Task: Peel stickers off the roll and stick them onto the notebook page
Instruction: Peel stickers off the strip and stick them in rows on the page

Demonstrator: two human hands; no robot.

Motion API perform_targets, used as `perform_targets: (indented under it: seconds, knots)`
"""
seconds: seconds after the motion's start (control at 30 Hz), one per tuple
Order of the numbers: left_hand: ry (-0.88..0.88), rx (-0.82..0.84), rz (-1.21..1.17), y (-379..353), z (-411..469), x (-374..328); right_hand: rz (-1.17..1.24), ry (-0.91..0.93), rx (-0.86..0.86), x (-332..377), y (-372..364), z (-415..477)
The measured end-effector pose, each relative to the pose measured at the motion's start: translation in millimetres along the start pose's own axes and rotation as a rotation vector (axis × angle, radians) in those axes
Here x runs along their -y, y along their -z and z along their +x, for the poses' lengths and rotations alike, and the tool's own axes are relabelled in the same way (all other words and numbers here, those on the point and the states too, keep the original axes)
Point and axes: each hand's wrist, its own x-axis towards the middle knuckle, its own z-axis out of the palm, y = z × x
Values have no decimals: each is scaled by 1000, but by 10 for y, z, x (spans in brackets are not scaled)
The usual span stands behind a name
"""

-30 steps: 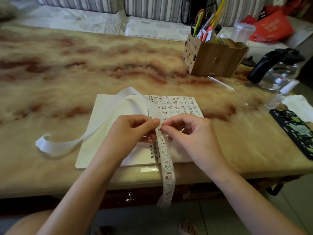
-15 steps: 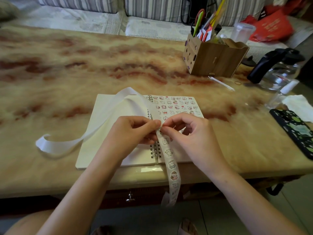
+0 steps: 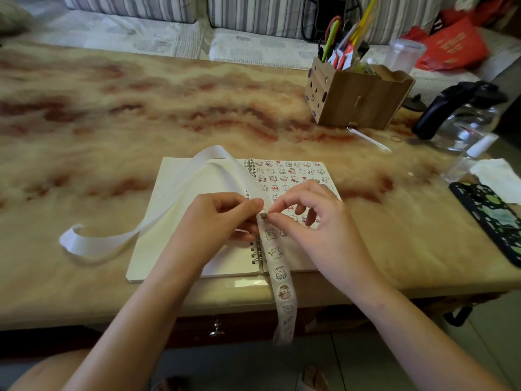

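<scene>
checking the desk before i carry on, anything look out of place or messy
The spent white backing strip sprawls off the notebook onto the table, and the sticker strip dangles over the table edge. Nothing looks spilled or damaged.

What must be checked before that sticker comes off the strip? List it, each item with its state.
1. Left hand grips the strip: ok.
2. Right hand pinches the sticker: ok.
3. Sticker edge lifted off the strip: cannot tell, fingertips hide it.
4. Notebook open flat on the table: ok.
5. Bare space on the right page below the stuck rows: ok.
6. Spent backing lies over the left page, off the right one: ok.
</scene>
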Motion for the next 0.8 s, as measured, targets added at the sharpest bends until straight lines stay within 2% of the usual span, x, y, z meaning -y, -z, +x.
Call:
perform_targets:
  seconds: [0.17,0.3,0.57,0.8]
  knots:
    - [-21,-11,15,6,7,3,193,-68,67,33,56,37]
    - [-24,-40,29,20,24,21,352,-188,30,-5,205,110]
    - [-19,-47,66,43,55,54,216,-489,83,-327,640,228]
    - [-11,-50,81,43,76,75,165,-535,185,-389,687,232]
